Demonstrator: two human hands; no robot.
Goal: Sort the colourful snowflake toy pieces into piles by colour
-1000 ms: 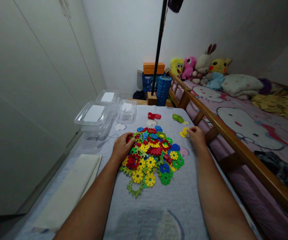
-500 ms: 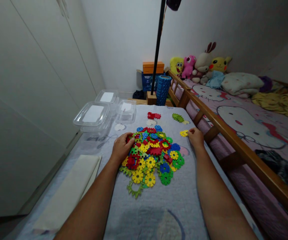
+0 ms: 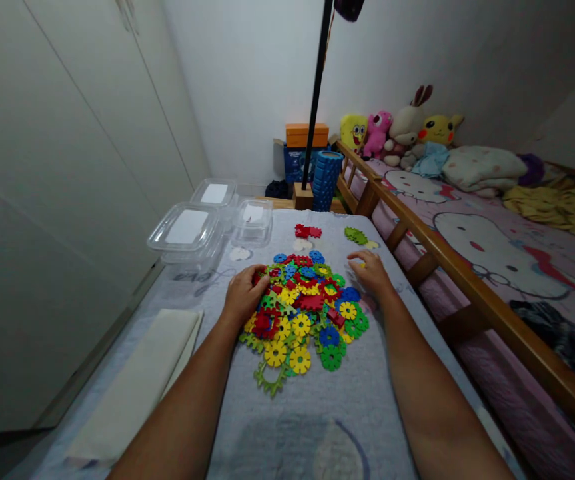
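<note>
A heap of toy gear and snowflake-disc pieces (image 3: 300,325) in red, yellow, blue and green lies on the cloth-covered surface. My left hand (image 3: 245,292) rests against the heap's left edge, thumb apart from the fingers; the fingertips are partly hidden among the pieces. Just beyond the heap's right side hovers my right hand (image 3: 370,272), its fingers apart and nothing visibly gripped. A bit of yellow piece (image 3: 362,265) shows by that hand, mostly covered by it. Farther back lie a small red group of gears (image 3: 308,231) and a green group (image 3: 356,235).
Clear lidded plastic boxes (image 3: 184,230) with white labels stand at the back left. A folded pale cloth (image 3: 137,380) lies left of my left forearm. Along the right runs a wooden bed rail (image 3: 427,250). A black pole (image 3: 316,100) rises behind the far edge.
My right hand has let go of the yellow piece at the right and moved left toward the heap, its fingers opening. The left hand stays where it was.
</note>
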